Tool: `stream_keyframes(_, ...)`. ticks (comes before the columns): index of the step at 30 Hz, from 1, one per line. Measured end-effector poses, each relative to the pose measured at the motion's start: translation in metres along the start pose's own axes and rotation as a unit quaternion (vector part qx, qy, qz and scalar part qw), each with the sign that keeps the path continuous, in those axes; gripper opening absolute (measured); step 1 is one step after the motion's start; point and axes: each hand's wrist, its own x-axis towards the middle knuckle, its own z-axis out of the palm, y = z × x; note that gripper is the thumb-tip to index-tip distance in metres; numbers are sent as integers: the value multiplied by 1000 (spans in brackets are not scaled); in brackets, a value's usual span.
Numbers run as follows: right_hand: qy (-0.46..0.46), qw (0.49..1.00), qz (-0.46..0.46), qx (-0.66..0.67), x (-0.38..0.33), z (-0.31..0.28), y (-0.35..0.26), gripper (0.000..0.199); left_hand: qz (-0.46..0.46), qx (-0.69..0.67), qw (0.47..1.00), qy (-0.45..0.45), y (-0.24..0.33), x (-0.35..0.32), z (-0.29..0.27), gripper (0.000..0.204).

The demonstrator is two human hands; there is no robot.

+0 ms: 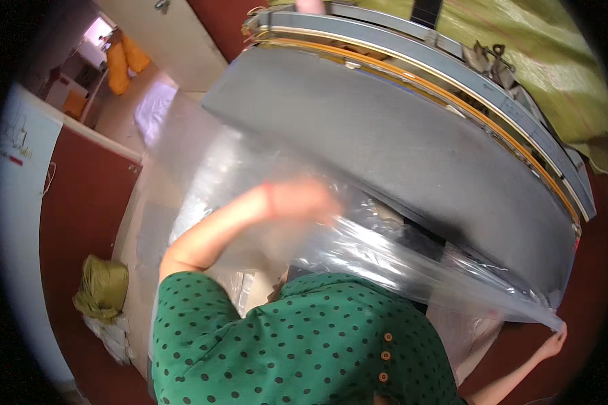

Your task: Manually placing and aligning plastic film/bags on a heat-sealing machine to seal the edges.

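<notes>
Two bare hands show in the head view, though the left hand is so blurred that its fingers cannot be told apart. Whatever lies under the clear plastic sheet is hard to make out, and the upper edge cuts off a yellow-green sack. The sheet is thin, shiny and creased, hazy toward the left and drawn into a narrow twist toward the right. It lies between the person's green dotted shirt and the grey table, along the table's near edge. The right hand has its fingers pressed together, pinching the gathered end of the sheet near the table's right corner. The left hand is over the sheet's middle; whether it grips or is spread, I cannot tell.
</notes>
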Motion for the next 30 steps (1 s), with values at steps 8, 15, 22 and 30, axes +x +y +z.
stream_keyframes(8, -97, 987, -113, 53, 37, 74, -60, 19, -363, 174, 867, 294, -162, -164, -231, 17)
stream_keyframes(15, -219, 951, -90, 198, 17, 131, -198, 10, -392, 249, 758, 457, -182, -20, -182, 37)
stream_keyframes(22, -245, 962, -38, 113, 112, 95, -99, 16, -428, 236, 808, 328, -272, 38, -120, 63)
stream_keyframes(30, -40, 943, -329, 23, 36, 117, -307, 26, -415, 170, 821, 354, -321, -35, -136, 54)
